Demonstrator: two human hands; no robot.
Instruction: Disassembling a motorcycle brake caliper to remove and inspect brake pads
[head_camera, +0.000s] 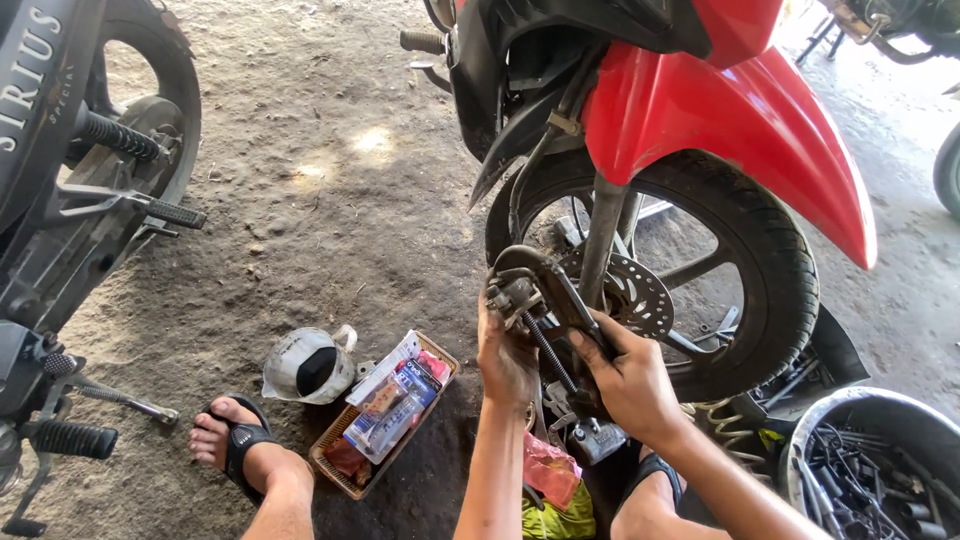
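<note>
Both hands work at the front wheel (700, 290) of the red motorbike (700, 100). The left hand (507, 358) is closed around a brake caliper (520, 292), held up just beside the brake disc (632, 297); the right hand (632, 385) grips a C-clamp (560, 300) set over it. The caliper looks heavy, stiff and probably greasy, best held by its solid body. What the clamp screw presses on is hidden, and the tub of tools (870, 460) is cut off
</note>
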